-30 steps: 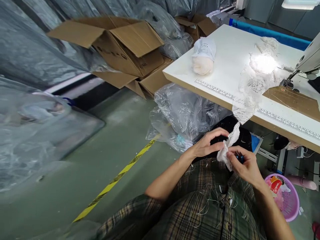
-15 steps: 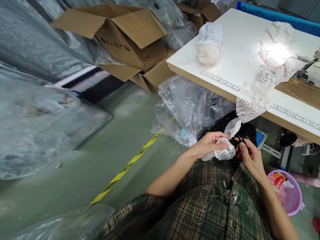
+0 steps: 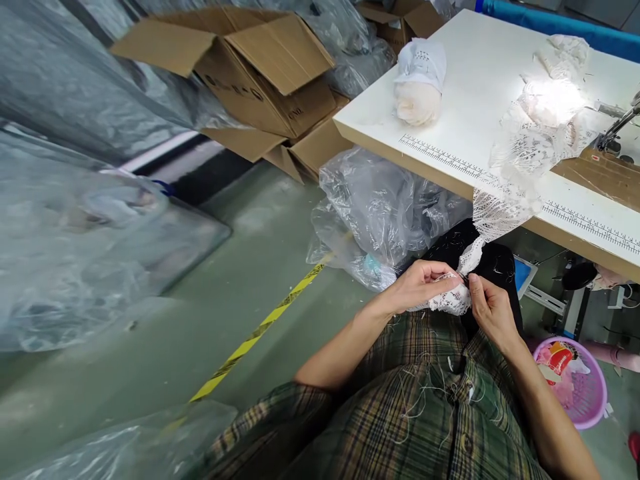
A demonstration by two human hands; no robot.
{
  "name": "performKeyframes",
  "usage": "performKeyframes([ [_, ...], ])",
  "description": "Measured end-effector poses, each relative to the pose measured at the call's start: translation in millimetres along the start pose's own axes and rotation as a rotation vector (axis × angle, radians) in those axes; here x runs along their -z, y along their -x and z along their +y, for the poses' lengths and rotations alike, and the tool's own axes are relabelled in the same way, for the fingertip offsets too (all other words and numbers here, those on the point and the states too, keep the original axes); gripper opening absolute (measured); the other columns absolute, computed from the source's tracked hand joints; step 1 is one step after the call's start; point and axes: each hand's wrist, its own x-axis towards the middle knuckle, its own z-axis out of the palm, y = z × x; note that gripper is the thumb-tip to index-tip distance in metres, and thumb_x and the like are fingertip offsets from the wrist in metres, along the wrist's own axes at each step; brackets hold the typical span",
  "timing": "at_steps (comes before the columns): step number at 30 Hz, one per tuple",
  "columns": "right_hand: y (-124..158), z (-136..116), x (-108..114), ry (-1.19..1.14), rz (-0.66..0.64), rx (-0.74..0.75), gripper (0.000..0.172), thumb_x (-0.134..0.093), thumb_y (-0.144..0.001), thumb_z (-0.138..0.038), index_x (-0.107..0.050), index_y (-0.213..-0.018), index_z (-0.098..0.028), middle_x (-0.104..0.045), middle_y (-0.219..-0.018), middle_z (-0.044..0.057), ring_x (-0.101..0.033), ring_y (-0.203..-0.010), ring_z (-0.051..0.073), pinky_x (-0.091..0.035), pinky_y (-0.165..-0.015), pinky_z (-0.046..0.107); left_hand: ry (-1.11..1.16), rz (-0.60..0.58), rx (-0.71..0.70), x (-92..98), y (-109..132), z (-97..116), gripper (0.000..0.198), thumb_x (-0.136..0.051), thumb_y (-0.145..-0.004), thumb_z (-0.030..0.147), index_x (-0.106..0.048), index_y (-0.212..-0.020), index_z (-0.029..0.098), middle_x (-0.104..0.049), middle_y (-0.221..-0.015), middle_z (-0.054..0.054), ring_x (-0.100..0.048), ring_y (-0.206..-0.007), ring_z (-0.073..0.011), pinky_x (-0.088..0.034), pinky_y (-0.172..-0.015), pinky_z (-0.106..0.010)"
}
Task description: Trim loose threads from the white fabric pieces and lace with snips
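White lace (image 3: 453, 301) is bunched over my lap, pinched between the thumb and fingers of my left hand (image 3: 416, 287). From there the strip climbs over the table edge and joins more lace (image 3: 517, 157) on the white tabletop. My right hand (image 3: 493, 308) is closed close beside the left fingers, at the lace. It grips small dark thread snips, now mostly hidden by the fingers and the lace. A lit sewing machine (image 3: 619, 130) stands at the far right, with lace heaped under its lamp.
A rolled white and cream bundle (image 3: 420, 80) stands on the white table (image 3: 465, 67), whose edge carries printed rulers. Clear plastic bags (image 3: 375, 207) and open cardboard boxes (image 3: 270, 87) lie to the left. A purple basket (image 3: 595, 393) with scraps sits on the floor at right.
My right hand has moved slightly left and up, bringing the snips against the lace by my left fingers. Their dark tips showed before and are now mostly covered.
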Motion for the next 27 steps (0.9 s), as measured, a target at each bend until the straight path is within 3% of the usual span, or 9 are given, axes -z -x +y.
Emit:
performKeyframes([
  [4,-4.3,1.1,-4.6,0.0,0.039,0.002,0.054,-0.039,-0.092,-0.065,-0.048,-0.062,-0.021,-0.039,-0.054,-0.004,-0.033,-0.051,0.01,-0.027,-0.049,0.025,-0.024,0.006,-0.026,-1.5,-0.2,1.6,0.034,-0.072,-0.076,0.045,-0.072,-0.081,0.012,-0.059,-0.066,0.001,-0.045,-0.059,-0.0086,-0.031,-0.055,-0.023],
  [10,3.1,4.2,-5.6,-0.021,0.04,-0.022,0.054,-0.033,-0.095,-0.063,-0.046,-0.063,-0.022,-0.04,-0.055,-0.004,-0.033,-0.052,0.011,-0.027,-0.048,0.025,-0.014,0.016,-0.015,-0.7,-2.1,2.3,0.031,-0.071,-0.077,0.044,-0.072,-0.082,0.013,-0.063,-0.07,-0.001,-0.05,-0.063,-0.0107,-0.034,-0.057,-0.024],
  [16,3.4,4.3,-8.6,0.049,0.057,-0.009,0.051,-0.041,-0.093,-0.063,-0.046,-0.062,-0.023,-0.04,-0.053,-0.005,-0.032,-0.05,0.011,-0.025,-0.05,0.026,-0.042,-0.001,-0.02,-0.8,-2.5,5.3,0.031,-0.068,-0.077,0.044,-0.068,-0.075,0.013,-0.05,-0.059,0.004,-0.04,-0.056,-0.0081,-0.029,-0.053,-0.023],
  [21,5.4,18.3,-12.2,-0.064,0.074,-0.091,0.054,-0.034,-0.095,-0.064,-0.054,-0.07,-0.021,-0.046,-0.058,-0.003,-0.04,-0.054,0.012,-0.031,-0.051,0.025,-0.089,-0.051,-0.018,2.0,-9.6,-9.9,0.033,-0.063,-0.083,0.045,-0.07,-0.082,0.012,-0.059,-0.066,0.0,-0.05,-0.06,-0.0106,-0.036,-0.056,-0.022],
  [24,-0.8,33.9,-7.1,-0.111,0.214,-0.098,0.051,-0.039,-0.093,-0.064,-0.06,-0.082,-0.019,-0.051,-0.064,-0.002,-0.045,-0.058,0.014,-0.037,-0.053,0.025,-0.331,0.011,-0.122,6.1,-22.5,-28.0,0.027,-0.061,-0.085,0.038,-0.072,-0.088,0.014,-0.068,-0.081,-0.005,-0.063,-0.077,-0.0177,-0.048,-0.071,-0.029],
  [27,-22.7,49.3,1.2,-0.08,0.533,-0.049,0.041,-0.056,-0.083,-0.06,-0.059,-0.083,-0.019,-0.053,-0.067,-0.002,-0.046,-0.061,0.013,-0.041,-0.058,0.025,-0.601,0.173,-0.317,9.6,-40.6,-40.3,0.025,-0.07,-0.08,0.032,-0.072,-0.1,0.017,-0.066,-0.113,-0.011,-0.063,-0.107,-0.0262,-0.048,-0.096,-0.041],
])
